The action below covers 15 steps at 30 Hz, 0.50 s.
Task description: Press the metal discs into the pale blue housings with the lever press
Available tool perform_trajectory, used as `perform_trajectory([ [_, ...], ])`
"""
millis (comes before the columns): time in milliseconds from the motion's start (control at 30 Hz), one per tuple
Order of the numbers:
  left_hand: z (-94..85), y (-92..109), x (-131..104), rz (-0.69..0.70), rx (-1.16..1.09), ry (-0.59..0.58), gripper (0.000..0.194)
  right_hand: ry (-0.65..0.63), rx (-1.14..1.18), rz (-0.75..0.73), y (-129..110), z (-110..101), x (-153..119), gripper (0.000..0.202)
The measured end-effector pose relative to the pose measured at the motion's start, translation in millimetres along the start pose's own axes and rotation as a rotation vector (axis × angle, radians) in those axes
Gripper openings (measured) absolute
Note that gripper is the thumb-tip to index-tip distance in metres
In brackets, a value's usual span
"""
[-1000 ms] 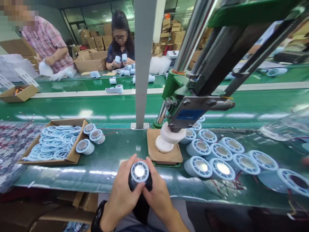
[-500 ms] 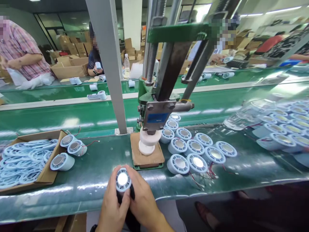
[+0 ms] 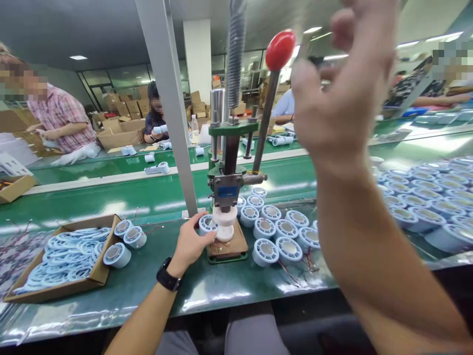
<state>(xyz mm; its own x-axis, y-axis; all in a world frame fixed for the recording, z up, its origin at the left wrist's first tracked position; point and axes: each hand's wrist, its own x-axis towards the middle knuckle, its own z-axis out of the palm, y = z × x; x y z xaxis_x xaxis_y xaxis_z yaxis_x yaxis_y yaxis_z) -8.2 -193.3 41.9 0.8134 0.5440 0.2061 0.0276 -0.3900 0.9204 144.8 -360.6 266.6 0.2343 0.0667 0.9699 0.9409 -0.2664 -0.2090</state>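
Note:
My left hand (image 3: pixel 192 241) grips a light-blue round housing (image 3: pixel 208 224) with a slotted rim, thumb in front and fingers behind. The housing is beside the white plastic press head (image 3: pixel 224 217) of a green hand press (image 3: pixel 227 180), at the left edge of its brown base pad (image 3: pixel 236 241). My right hand (image 3: pixel 340 84) is raised at the upper right, blurred, thumb and fingers apart. Just left of it stands the red knob (image 3: pixel 281 49) of the press lever (image 3: pixel 265 118), which it does not appear to grip.
A cardboard box (image 3: pixel 99 278) of light-blue rings lies left, with three housings (image 3: pixel 117 255) beside it. More housings (image 3: pixel 266 252) with thin wires stand right of the press, and many others (image 3: pixel 428 217) farther right. A grey post (image 3: pixel 173 108) rises behind. People (image 3: pixel 70 118) work across the conveyor.
My hands have separated. The left has carried the housing from near the table edge up to the press; the right has risen beside the lever knob. The view has tilted up.

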Motion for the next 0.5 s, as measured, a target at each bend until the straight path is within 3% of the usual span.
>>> perform_trajectory([
  [67, 9.5, 0, 7, 0.018, -0.051, -0.02, 0.054, -0.184, 0.12, 0.166, 10, 15, 46, 0.056],
  [133, 19.1, 0, 12, 0.051, -0.121, -0.047, 0.054, -0.373, 0.284, 0.316, 15, 29, 64, 0.069],
  [167, 23.9, 0, 13, 0.072, -0.157, -0.065, 0.054, -0.405, 0.343, 0.349, 15, 34, 65, 0.069],
  [267, 36.0, -1, 19, 0.092, -0.229, -0.141, 0.049, -0.314, 0.393, 0.35, 17, 45, 56, 0.052],
  [367, 40.6, -6, 22, 0.07, -0.244, -0.198, 0.045, -0.303, 0.415, 0.377, 16, 47, 58, 0.057],
  [433, 40.1, -11, 20, 0.065, -0.255, -0.208, 0.048, -0.3, 0.437, 0.412, 12, 37, 63, 0.06],
  [500, 39.1, -16, 16, 0.072, -0.282, -0.213, 0.056, -0.284, 0.442, 0.364, 1, 12, 56, 0.067],
])
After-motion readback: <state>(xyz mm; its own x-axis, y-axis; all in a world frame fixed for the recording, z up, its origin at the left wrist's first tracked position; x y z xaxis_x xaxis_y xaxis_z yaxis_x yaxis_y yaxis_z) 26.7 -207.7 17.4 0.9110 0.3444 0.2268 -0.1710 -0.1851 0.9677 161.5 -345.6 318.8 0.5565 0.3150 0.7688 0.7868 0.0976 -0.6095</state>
